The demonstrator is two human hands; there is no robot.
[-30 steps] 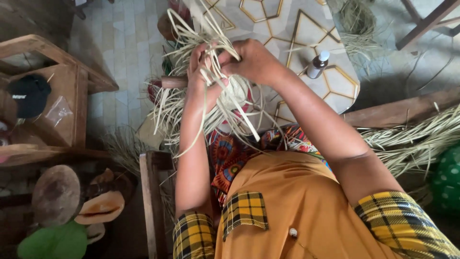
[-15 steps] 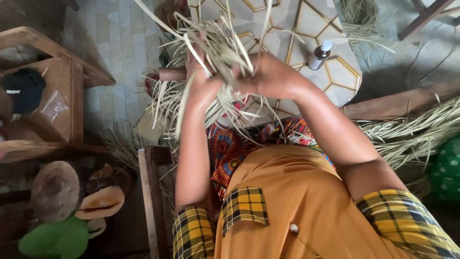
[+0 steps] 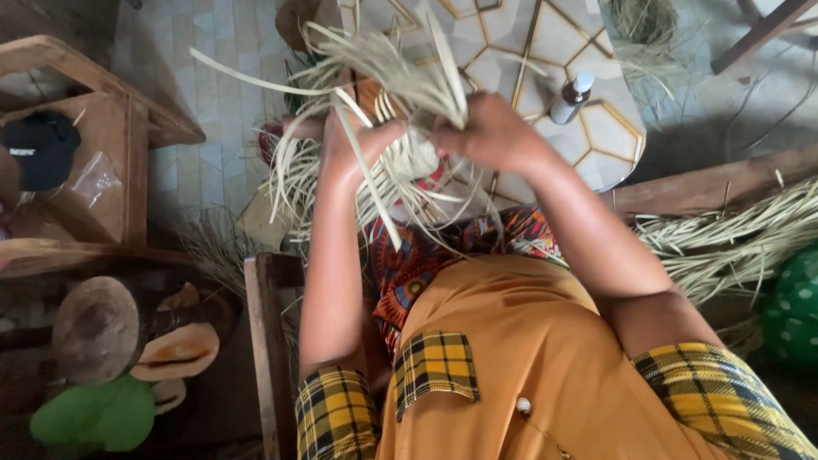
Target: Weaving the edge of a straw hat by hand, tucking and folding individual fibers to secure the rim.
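A bundle of pale dried palm strips (image 3: 400,81), partly woven, is held up in front of me over my lap. My left hand (image 3: 354,145) grips its left side, fingers wrapped around the strips. My right hand (image 3: 490,132) closes on its right side, knuckles up. Loose strip ends fan upward and hang down between my forearms. Under the bundle lie my orange dress with yellow plaid trim (image 3: 520,358) and a bright patterned cloth (image 3: 409,273).
A white table with gold hexagon lines (image 3: 528,43) carries a small dark bottle (image 3: 571,98). More strips (image 3: 724,243) are piled at the right by a wooden plank. Wooden shelves with a black cap (image 3: 43,149) stand left. A log, shell-like pieces and a green object (image 3: 89,417) lie lower left.
Both hands have turned the bundle and lifted it slightly; the strip ends now fan upward and left instead of hanging down. My right hand has shifted to the bundle's right side.
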